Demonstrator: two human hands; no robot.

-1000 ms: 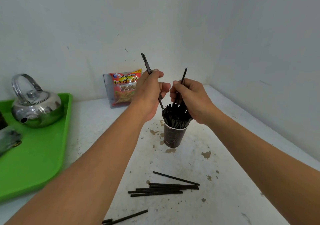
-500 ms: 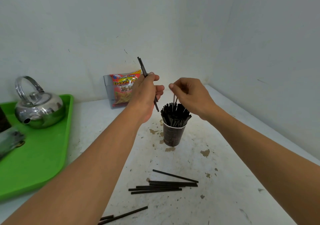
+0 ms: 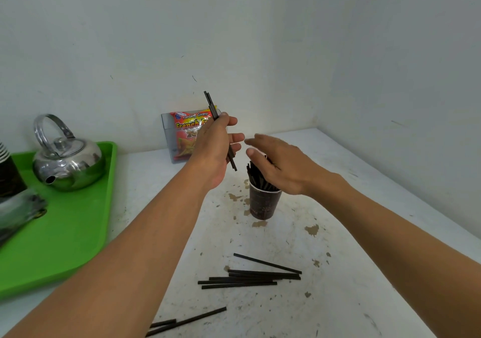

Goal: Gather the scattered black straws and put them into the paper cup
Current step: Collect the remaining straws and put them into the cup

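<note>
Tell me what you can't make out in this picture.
Head view only:
Straw count in the paper cup: the right hand covers the tops.
Number of held straws: the left hand wraps them.
The dark object on the green tray: blurred, cut by the left edge.
The nearest straws: the left forearm hides their ends.

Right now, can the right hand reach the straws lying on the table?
Probably yes. The right hand is open over the paper cup, holding nothing, and the loose straws lie uncovered on the table nearer the person.
</note>
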